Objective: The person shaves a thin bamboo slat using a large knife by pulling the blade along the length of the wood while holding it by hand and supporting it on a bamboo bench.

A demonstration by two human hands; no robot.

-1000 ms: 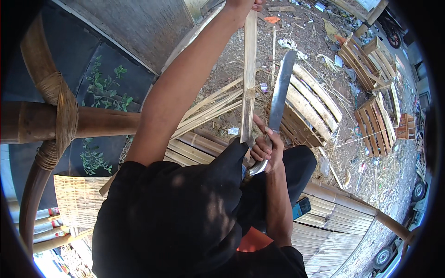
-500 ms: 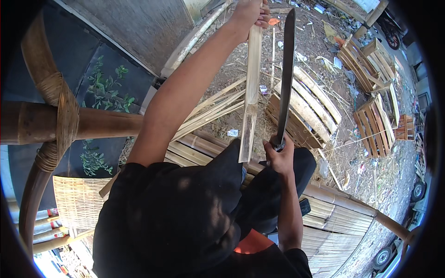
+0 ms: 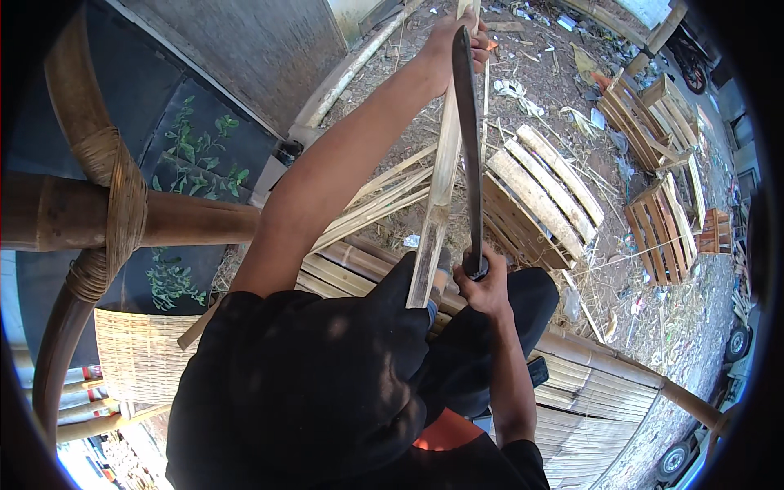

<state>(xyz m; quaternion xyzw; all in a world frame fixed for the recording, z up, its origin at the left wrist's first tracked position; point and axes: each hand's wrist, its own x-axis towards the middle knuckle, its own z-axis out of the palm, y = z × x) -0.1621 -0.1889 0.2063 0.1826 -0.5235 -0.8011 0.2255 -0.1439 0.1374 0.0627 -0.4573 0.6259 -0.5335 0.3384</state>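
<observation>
My left hand (image 3: 457, 45), at the end of an outstretched arm, is wrapped round the far part of a long split bamboo strip (image 3: 441, 184). The strip's near end comes down to my knee. My right hand (image 3: 487, 282) grips the handle of a machete (image 3: 470, 147), its long dark blade pointing away from me. Blade and strip run almost side by side, and the blade's tip overlaps my left hand in the picture. Whether the blade touches the strip I cannot tell. Several thinner bamboo strips (image 3: 380, 204) lie left of the held one.
Slatted crates (image 3: 543, 196) stand on the littered ground at right, with more crates (image 3: 653, 233) farther off. Beneath me is a bamboo-slat bench (image 3: 600, 396) with a phone (image 3: 538, 371) on it. At left are a bound bamboo post (image 3: 196, 220) and a woven basket (image 3: 143, 351).
The machete has swung left, its tip now close to the strip and my left hand. The strip's near end has shifted slightly left and toward me.
</observation>
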